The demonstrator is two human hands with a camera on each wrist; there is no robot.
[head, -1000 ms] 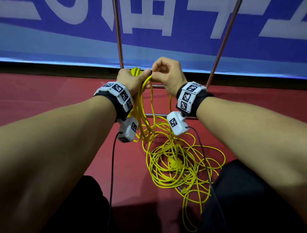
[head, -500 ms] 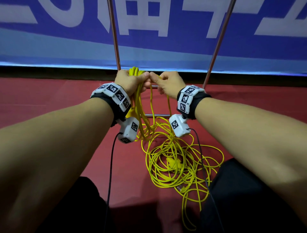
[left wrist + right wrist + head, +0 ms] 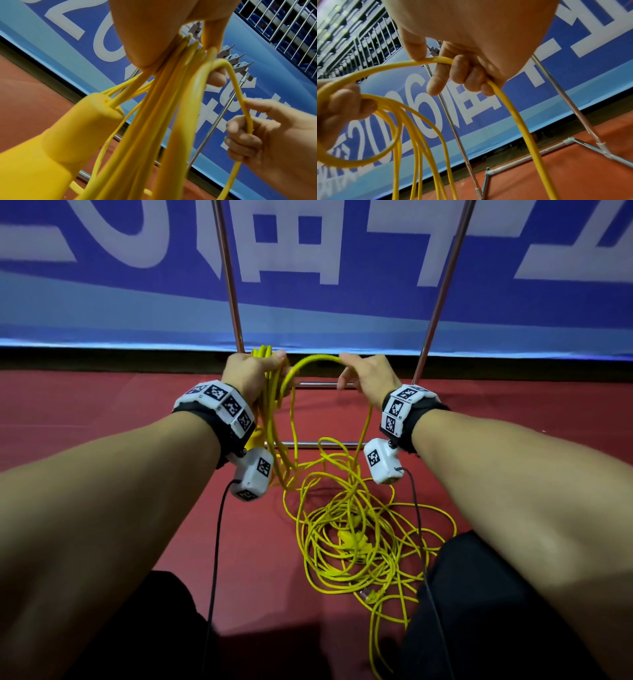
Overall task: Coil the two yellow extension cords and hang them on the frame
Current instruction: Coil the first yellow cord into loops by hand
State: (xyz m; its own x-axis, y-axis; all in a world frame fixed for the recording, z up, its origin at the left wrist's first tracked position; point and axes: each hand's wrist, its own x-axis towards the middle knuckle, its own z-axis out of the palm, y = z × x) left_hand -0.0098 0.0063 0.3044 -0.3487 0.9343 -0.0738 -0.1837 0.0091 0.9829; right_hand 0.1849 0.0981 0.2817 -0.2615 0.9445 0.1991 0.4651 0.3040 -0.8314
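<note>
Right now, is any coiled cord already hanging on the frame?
No: the coiled loops are in the left hand, the rest of the cord lies loose on the floor, and the frame bars are bare.

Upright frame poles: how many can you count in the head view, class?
2: the left pole rises behind the left hand; the right pole rises beyond the right hand. More may lie out of view.

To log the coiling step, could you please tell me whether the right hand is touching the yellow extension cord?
Touching. The right wrist view shows the right hand with its fingers curled round the yellow extension cord, thumb pressing on top.
</note>
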